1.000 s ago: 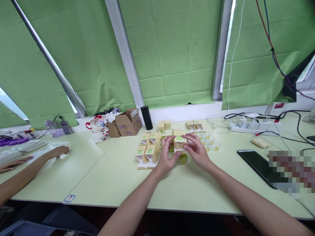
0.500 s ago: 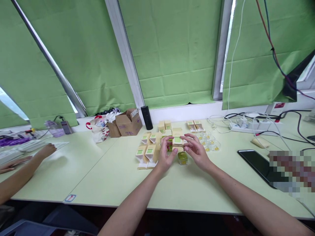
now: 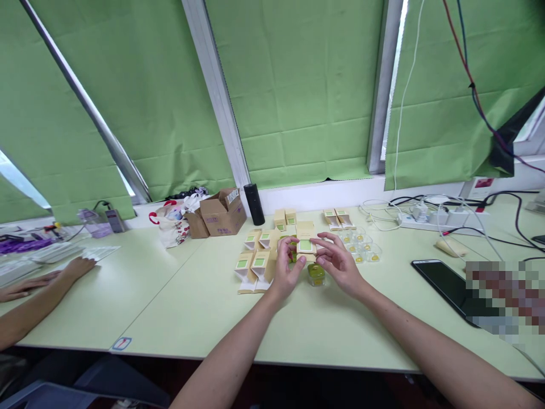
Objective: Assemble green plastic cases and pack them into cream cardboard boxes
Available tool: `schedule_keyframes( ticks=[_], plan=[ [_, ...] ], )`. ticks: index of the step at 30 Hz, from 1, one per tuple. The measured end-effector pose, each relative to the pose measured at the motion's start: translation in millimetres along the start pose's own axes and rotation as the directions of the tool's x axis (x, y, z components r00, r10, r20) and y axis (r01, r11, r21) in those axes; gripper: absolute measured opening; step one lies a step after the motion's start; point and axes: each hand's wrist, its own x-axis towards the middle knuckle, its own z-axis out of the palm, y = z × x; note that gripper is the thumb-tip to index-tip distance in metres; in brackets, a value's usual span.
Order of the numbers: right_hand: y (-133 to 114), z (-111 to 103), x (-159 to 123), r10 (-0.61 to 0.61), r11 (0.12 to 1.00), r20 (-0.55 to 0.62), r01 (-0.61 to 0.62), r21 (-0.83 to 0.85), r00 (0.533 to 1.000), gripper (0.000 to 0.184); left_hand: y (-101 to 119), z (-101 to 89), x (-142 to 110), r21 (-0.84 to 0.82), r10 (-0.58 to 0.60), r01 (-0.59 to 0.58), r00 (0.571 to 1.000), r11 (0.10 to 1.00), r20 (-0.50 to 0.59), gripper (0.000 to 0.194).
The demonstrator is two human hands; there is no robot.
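A small cream cardboard box (image 3: 305, 250) with a green square label stands tilted between my two hands, its lid raised at the back. My left hand (image 3: 288, 268) is closed on the box's left side, thumb at the front edge. On its other side, the bent fingers of my right hand (image 3: 340, 262) touch the label side and the right edge. A little clear container with green contents (image 3: 316, 275) rests on the table just below the box. Other green-topped containers are partly hidden behind my left fingers.
Several open cream boxes (image 3: 263, 266) stand to the left, with more cream boxes (image 3: 336, 218) at the back. Clear cups with yellow contents (image 3: 361, 249) sit to the right. Beyond are a phone (image 3: 447, 289), a power strip (image 3: 443, 218) and cables. Another person's hand (image 3: 80, 267) is at far left.
Between my hands the box has shifted slightly left and tipped, showing more of its lid and uncovering the green container below. The other person's hand has drawn back leftward.
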Motion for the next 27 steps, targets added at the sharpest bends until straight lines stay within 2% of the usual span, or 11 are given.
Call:
schedule_keyframes(
  ticks=[11,18,27],
  plan=[
    [-2.5,0.0,-1.1,-0.048,0.999,0.006,0.048,-0.024,0.999,0.043,-3.7,0.0,-0.3,-0.002,-0.008,0.008,1.0,1.0,-0.012,0.048],
    [1.7,1.0,0.1,-0.05,0.996,-0.031,0.048,-0.071,0.998,0.045,3.0,2.3,0.5,0.072,0.015,-0.012,0.999,0.997,-0.04,0.046],
    [1.2,2.2,1.3,-0.039,0.996,-0.082,0.032,-0.08,0.996,0.044,5.5,0.6,-0.9,0.108,0.065,-0.066,0.998,0.992,0.013,0.052]
  ],
)
